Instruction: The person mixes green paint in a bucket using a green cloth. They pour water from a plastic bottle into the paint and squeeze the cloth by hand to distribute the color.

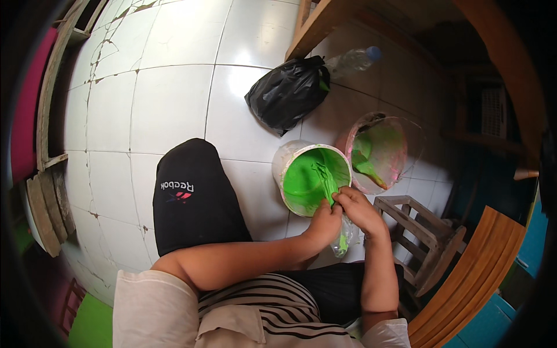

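Note:
A white bucket stands in front of me, with bright green, paint-like stuff inside it. Over its near right rim lies a clear plastic bag smeared with green. Its green-coated upper part hangs into the bucket, and the transparent lower part dangles below my hands. My left hand is closed on the bag just outside the rim. Close beside it, the fingers of my right hand pinch the same bag. Exactly where the fingertips meet the plastic is partly hidden.
Right behind the bucket, a second, pinkish bucket holds a green-smeared tool. A black plastic bag and a clear bottle lie farther off on the tiled floor. A wooden stool is at my right.

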Available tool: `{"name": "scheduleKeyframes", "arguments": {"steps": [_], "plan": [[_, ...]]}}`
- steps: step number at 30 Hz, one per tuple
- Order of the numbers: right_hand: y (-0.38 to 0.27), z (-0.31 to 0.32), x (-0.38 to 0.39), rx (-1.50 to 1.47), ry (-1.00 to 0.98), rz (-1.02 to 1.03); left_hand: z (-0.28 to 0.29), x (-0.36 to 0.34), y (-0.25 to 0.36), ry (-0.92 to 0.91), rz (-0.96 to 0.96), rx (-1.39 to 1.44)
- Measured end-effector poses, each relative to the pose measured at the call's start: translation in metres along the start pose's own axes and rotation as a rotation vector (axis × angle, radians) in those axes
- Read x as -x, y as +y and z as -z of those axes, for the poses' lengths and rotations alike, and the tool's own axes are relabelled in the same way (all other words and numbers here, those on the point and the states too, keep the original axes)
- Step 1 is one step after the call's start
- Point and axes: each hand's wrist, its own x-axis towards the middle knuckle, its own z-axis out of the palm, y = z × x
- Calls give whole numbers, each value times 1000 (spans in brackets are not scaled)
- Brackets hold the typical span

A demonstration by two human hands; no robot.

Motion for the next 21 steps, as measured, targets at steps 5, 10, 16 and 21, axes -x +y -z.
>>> {"name": "scheduleKeyframes", "arguments": {"steps": [5,10,16,21], "plan": [[-2,-7,2,-295,15,-64,-1,-1,-16,-45,303,419],[-15,-8,9,-380,69,-76,6,6,10,-45,341,235],[-9,-14,9,-351,-83,-147,12,13,39,21,285,5],[-20,-28,8,-571,-105,-145,13,16,40,-8,215,-71]]}}
